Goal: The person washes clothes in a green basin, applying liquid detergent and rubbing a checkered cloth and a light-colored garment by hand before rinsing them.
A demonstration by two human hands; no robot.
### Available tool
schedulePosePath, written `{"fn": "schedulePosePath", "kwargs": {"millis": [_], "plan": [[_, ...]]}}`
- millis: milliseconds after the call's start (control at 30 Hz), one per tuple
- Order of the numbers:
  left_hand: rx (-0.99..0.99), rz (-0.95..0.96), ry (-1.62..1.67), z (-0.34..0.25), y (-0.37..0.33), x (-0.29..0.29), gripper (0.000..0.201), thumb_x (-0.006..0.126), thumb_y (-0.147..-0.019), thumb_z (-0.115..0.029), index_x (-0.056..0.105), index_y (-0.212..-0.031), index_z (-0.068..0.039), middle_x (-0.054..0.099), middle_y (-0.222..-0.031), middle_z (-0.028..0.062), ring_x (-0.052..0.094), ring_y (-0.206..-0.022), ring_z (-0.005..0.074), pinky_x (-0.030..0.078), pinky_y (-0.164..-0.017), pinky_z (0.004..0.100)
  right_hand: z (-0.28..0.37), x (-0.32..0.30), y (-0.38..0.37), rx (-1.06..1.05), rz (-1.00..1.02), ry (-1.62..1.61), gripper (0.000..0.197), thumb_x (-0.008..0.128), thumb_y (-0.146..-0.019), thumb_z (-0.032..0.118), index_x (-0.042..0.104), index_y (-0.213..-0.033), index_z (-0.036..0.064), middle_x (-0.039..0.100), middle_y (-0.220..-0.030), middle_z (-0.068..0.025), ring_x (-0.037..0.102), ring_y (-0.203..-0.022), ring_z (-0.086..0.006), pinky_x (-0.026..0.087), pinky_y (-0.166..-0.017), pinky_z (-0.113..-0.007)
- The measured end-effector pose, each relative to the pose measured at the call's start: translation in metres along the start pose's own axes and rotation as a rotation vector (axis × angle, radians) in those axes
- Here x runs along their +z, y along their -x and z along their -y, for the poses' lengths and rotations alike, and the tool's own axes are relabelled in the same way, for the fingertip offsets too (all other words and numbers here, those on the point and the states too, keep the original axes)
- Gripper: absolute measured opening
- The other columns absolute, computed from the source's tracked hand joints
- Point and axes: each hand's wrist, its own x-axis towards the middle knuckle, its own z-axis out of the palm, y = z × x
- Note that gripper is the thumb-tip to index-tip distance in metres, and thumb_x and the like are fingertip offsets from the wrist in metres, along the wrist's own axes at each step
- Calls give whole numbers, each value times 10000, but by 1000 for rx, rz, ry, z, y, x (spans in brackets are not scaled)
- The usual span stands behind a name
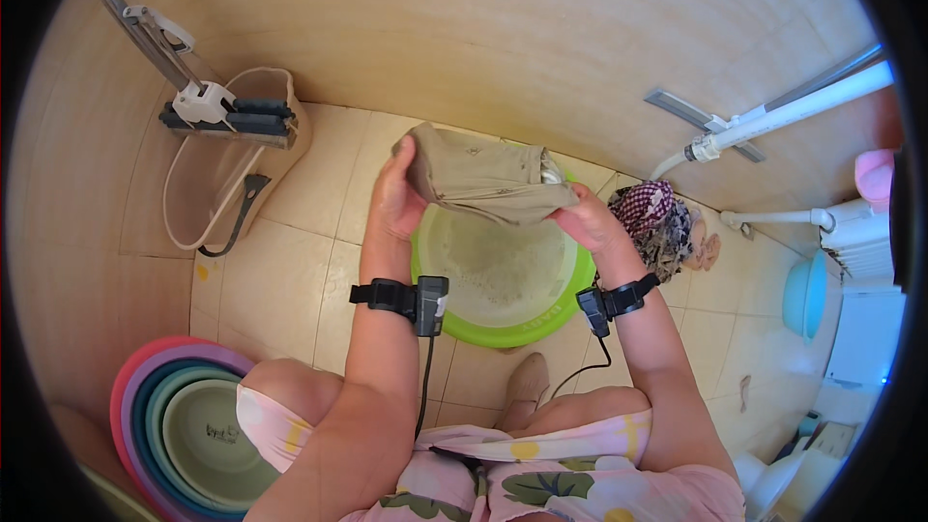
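A folded khaki garment, perhaps a pair of shorts, is stretched between my two hands. My left hand is closed on its left end, thumb up along the edge. At the lower right corner, my right hand pinches the cloth. A small whitish patch shows near the garment's right end. Below it stands a round basin with a bright green rim, holding cloudy water with some froth. The garment covers the basin's far part. Black straps with small devices sit on both my wrists.
Crumpled patterned clothes lie on the tiles right of the basin. A mop rests in a beige bucket at far left. Nested colourful basins stand at lower left. White pipes and a blue basin are at right.
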Motion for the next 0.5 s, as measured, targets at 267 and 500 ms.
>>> {"fn": "schedulePosePath", "kwargs": {"millis": [267, 500], "plan": [[254, -428, -475, -20, -4, -7, 443, 576, -905, -405, 606, -1041, 16, 636, -1022, 119, 616, -898, 192, 497, -780, 333, 42, -31, 23, -292, -221, -137, 236, 598, -871, 158, 581, -1078, 47, 627, -1048, -52, 574, -1014, -188, 445, -918, -373], [685, -436, -1630, 39, -3, 7, 297, 746, -763, -272, 631, -899, -35, 644, -927, 59, 598, -821, 139, 487, -721, 297, 43, 14, 5, -155, -126, -285, 284, 550, -910, 171, 533, -1163, 42, 605, -1103, -63, 575, -1029, -182, 452, -924, -362]]}}
